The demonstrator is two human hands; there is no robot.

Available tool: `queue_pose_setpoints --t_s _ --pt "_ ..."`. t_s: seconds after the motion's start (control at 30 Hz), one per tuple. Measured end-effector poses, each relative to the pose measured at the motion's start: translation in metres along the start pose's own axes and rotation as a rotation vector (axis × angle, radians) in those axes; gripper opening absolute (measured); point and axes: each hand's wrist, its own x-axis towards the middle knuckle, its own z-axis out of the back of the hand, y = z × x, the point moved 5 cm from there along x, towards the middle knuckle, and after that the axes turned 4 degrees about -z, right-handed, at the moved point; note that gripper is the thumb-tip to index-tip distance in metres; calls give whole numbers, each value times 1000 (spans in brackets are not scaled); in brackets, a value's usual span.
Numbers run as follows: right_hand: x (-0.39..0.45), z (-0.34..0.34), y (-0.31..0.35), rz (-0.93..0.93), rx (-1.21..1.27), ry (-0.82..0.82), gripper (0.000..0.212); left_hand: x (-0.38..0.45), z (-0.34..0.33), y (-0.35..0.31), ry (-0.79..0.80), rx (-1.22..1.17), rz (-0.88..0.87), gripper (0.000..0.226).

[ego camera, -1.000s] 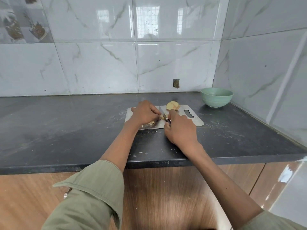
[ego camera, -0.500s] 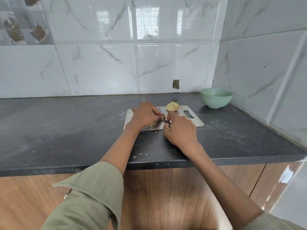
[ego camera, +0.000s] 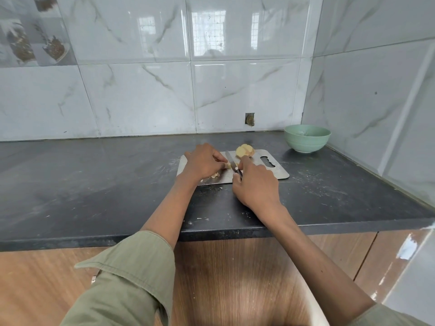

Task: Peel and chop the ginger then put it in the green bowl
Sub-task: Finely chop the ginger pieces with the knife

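On a metal board (ego camera: 277, 169), the left hand (ego camera: 202, 162) pinches a small ginger piece (ego camera: 227, 165) in curled fingers. Just right of it, the right hand (ego camera: 255, 184) grips a knife (ego camera: 231, 164), blade beside that piece. Peeled ginger (ego camera: 244, 151) sits at the board's far edge. Farther right on the dark counter (ego camera: 94, 180) stands the green bowl (ego camera: 306, 138).

Ginger piece (ego camera: 227, 165): mostly covered by the left hand (ego camera: 203, 162); only a pale end shows at the fingertips.
Knife (ego camera: 232, 165): handle enclosed by the right hand (ego camera: 255, 185); blade partly visible.
Cutting board (ego camera: 279, 171): near-left portion hidden under the left hand.
Small scraps (ego camera: 214, 175) on the board: too small to identify.
Counter (ego camera: 94, 184): cut off at the left edge.
Both sleeves: cut off at the bottom edge.
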Motion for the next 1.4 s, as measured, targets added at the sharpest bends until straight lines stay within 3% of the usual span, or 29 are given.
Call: queue_pose_setpoints --t_s 0.37,0.57,1.13,1.23,1.4 --pt "-1 4 3 18 32 -18 20 6 -8 7 35 -32 17 22" --pt "-1 -1 3 26 -16 12 17 5 -7 6 16 -39 32 8" --pt "18 -6 1 25 -49 102 15 2 -6 7 32 -91 19 25" --pt "15 -7 3 33 -58 75 14 2 -7 7 33 -66 19 35" --pt "7 -8 5 23 -68 23 17 2 -5 6 13 -29 32 26"
